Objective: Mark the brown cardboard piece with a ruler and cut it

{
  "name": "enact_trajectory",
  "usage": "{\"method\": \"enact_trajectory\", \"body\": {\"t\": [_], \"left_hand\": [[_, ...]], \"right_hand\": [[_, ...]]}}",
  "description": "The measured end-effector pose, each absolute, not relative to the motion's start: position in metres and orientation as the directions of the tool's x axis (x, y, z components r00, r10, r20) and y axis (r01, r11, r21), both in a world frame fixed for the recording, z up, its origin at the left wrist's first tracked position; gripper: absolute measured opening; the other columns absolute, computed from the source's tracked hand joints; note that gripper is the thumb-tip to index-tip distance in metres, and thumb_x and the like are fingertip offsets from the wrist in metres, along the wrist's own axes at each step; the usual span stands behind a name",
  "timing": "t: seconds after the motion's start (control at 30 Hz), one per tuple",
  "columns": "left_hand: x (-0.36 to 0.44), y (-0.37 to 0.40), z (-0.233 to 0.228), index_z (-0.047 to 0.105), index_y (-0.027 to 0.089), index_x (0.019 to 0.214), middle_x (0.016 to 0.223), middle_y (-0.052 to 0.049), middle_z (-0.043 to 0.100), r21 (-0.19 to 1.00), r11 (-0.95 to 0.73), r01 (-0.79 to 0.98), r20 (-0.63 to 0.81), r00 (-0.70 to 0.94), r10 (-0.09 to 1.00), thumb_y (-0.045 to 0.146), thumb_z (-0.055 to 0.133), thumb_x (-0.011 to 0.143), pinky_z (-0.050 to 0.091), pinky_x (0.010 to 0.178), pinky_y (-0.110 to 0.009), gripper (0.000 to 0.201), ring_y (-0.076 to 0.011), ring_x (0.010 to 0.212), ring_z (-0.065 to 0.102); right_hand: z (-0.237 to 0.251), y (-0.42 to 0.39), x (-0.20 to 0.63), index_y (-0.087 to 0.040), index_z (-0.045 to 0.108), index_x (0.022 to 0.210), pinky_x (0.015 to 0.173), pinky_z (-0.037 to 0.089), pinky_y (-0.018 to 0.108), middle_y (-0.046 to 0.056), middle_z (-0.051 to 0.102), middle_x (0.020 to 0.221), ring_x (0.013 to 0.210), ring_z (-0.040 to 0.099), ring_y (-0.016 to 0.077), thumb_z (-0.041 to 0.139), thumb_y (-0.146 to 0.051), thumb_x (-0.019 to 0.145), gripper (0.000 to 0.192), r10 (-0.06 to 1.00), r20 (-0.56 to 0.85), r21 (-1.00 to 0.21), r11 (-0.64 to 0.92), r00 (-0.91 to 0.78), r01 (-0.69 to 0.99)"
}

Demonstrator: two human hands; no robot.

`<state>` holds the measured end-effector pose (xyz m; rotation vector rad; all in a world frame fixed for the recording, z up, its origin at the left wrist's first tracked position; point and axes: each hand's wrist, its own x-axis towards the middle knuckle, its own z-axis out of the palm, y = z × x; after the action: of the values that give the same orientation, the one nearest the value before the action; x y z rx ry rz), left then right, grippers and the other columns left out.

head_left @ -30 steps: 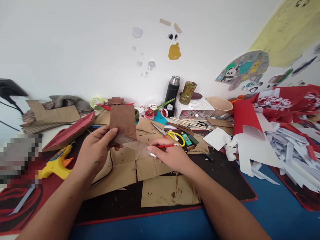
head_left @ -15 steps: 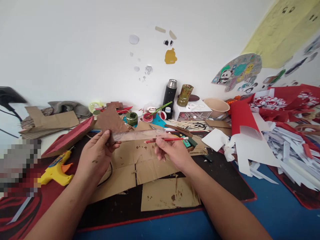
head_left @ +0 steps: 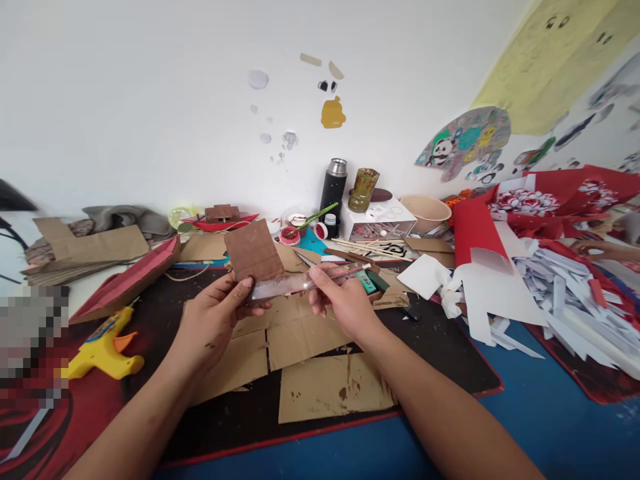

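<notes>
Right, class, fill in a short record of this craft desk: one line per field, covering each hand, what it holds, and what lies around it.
left hand: holds a brown painted card piece upright, thumb also on a clear ruler
right hand: grip on the ruler's other end, together with a red pencil
under the hands: flattened cardboard sheets on a black mat
to the left: yellow glue gun
behind: black flask, beige bowl
to the right: white paper scraps
</notes>
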<state>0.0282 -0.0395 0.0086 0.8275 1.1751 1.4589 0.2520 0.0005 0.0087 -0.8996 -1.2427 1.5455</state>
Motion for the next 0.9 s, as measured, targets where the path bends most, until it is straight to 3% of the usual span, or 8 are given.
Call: {"method": "enact_trajectory", "body": {"t": [0.2, 0.33, 0.57, 0.77, 0.9], "left_hand": [[0.031, -0.043, 0.009, 0.086, 0.019, 0.098, 0.109, -0.01, 0.087, 0.962, 0.047, -0.268, -0.095, -0.167, 0.981, 0.056, 0.106, 0.065, 0.065, 0.057, -0.027, 0.053, -0.0167, 0.068, 0.073], [0.031, -0.041, 0.007, 0.087, 0.021, 0.096, 0.105, -0.01, 0.088, 0.949, 0.029, -0.314, -0.087, -0.174, 0.981, 0.054, 0.105, 0.066, 0.065, 0.065, -0.027, 0.048, -0.0216, 0.081, 0.078], [0.029, -0.041, 0.003, 0.089, 0.022, 0.1, 0.105, -0.009, 0.088, 0.936, 0.013, -0.351, -0.078, -0.171, 0.982, 0.048, 0.103, 0.072, 0.06, 0.064, -0.024, 0.041, -0.0169, 0.075, 0.074], [0.028, -0.039, 0.005, 0.087, 0.019, 0.091, 0.083, -0.005, 0.082, 0.924, 0.015, -0.382, -0.118, -0.248, 0.962, 0.049, 0.105, 0.065, 0.058, 0.057, -0.024, 0.044, -0.0151, 0.065, 0.068], [0.028, -0.038, 0.009, 0.085, 0.019, 0.089, 0.088, -0.007, 0.084, 0.892, 0.012, -0.452, -0.138, -0.247, 0.959, 0.047, 0.107, 0.061, 0.06, 0.059, -0.024, 0.045, -0.0181, 0.073, 0.075]], "right_hand": [[0.006, -0.001, 0.251, -0.024, 0.069, 0.089, 0.044, 0.044, 0.024, -0.005, 0.066, 0.058, 0.045, 0.058, 0.0122, 0.082, -0.079, 0.088, 0.057, 0.939, 0.01, -0.98, -0.059, -0.343, -0.19], [0.007, -0.001, 0.25, -0.024, 0.067, 0.079, 0.044, 0.043, 0.024, -0.004, 0.063, 0.051, 0.043, 0.055, 0.0119, 0.08, -0.079, 0.089, 0.058, 0.943, 0.02, -0.987, -0.035, -0.332, -0.16], [0.011, -0.003, 0.25, -0.024, 0.063, 0.068, 0.045, 0.043, 0.025, -0.002, 0.062, 0.05, 0.044, 0.055, 0.0125, 0.085, -0.079, 0.084, 0.061, 0.955, -0.011, -0.98, -0.07, -0.296, -0.189], [0.014, -0.003, 0.25, -0.022, 0.067, 0.073, 0.043, 0.041, 0.024, -0.003, 0.061, 0.05, 0.043, 0.055, 0.0123, 0.089, -0.081, 0.077, 0.063, 0.965, -0.043, -0.97, -0.102, -0.259, -0.221], [0.016, -0.003, 0.251, -0.022, 0.067, 0.075, 0.043, 0.042, 0.025, -0.004, 0.06, 0.051, 0.043, 0.054, 0.0122, 0.091, -0.079, 0.076, 0.062, 0.971, -0.053, -0.965, -0.11, -0.233, -0.239]]}}
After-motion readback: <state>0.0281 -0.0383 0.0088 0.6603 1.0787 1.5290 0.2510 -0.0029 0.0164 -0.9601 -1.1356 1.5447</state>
